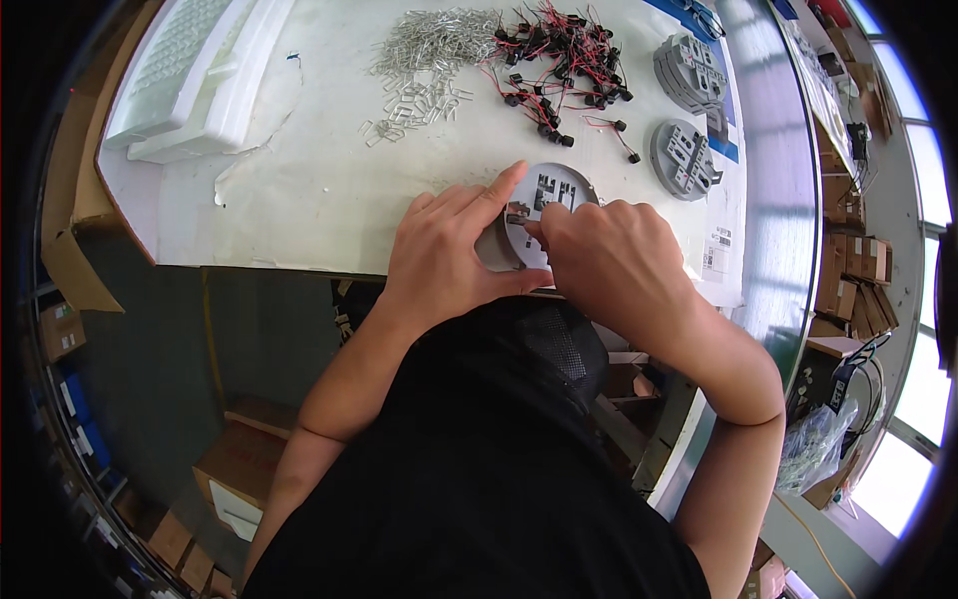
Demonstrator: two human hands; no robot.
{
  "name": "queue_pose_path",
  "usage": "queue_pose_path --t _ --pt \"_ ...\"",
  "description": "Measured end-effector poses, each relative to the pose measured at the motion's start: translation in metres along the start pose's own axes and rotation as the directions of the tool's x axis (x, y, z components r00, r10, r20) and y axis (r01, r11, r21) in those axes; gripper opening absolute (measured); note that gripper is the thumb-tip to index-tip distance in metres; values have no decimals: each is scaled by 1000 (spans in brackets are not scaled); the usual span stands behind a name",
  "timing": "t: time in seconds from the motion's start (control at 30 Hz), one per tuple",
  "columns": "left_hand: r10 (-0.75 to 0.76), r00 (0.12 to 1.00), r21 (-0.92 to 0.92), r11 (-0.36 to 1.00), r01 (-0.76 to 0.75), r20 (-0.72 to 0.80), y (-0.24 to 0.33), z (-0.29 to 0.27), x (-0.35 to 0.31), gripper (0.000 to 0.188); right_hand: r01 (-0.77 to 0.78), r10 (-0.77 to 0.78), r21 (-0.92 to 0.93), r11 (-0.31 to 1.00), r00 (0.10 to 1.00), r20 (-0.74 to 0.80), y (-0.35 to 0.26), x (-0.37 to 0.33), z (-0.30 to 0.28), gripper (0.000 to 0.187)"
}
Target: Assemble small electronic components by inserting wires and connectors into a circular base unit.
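Note:
A round grey plastic base (pixel 541 176) with dark metal contacts and slots on its face rests at the front edge of the worktable. My left hand (pixel 446 245) steadies it from the left, with the thumb along its near side and the index finger along its far left edge. Over the right part of the base, my right hand (pixel 621 255) is curled, its fingertips pressed down on the face. Whatever those fingertips pinch is hidden beneath the hand. A copper-coloured piece (pixel 516 213) shows at the left of the base, close to my right fingertips.
Beyond my hands, the white worktable (pixel 329 200) bears a heap of U-shaped metal clips (pixel 436 45) and a tangle of black parts with red wires (pixel 569 60). Similar grey bases (pixel 684 158) sit at the right, some stacked (pixel 689 72). White foam trays (pixel 200 80) stand far left.

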State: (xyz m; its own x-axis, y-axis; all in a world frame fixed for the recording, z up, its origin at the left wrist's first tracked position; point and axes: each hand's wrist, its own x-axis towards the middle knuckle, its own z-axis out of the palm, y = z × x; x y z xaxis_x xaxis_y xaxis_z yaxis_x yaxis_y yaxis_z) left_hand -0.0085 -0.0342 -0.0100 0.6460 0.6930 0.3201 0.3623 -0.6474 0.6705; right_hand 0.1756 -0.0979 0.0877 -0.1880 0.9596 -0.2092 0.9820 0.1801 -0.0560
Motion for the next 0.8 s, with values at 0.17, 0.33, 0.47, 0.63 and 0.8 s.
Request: queue_pose_path --t 0.17,0.33,0.47,0.63,0.8 --pt "-10 1000 -5 1000 10 11 -2 2 1 107 -4 6 -110 994 1000 19 -2 1 0 12" --pt "21 999 3 1000 -21 -26 -1 0 6 107 -15 6 -152 988 998 -59 -2 -4 8 26" --pt "5 1000 0 1000 -5 -14 -5 2 5 108 -29 24 -108 994 999 -46 5 -3 16 32" --pt "-19 1000 11 1000 19 6 -5 -3 3 109 -57 58 -18 998 998 38 16 1 20 29" --pt "-19 977 -228 971 68 214 -13 -17 5 78 149 31 473 868 936 -351 23 -32 35 42"
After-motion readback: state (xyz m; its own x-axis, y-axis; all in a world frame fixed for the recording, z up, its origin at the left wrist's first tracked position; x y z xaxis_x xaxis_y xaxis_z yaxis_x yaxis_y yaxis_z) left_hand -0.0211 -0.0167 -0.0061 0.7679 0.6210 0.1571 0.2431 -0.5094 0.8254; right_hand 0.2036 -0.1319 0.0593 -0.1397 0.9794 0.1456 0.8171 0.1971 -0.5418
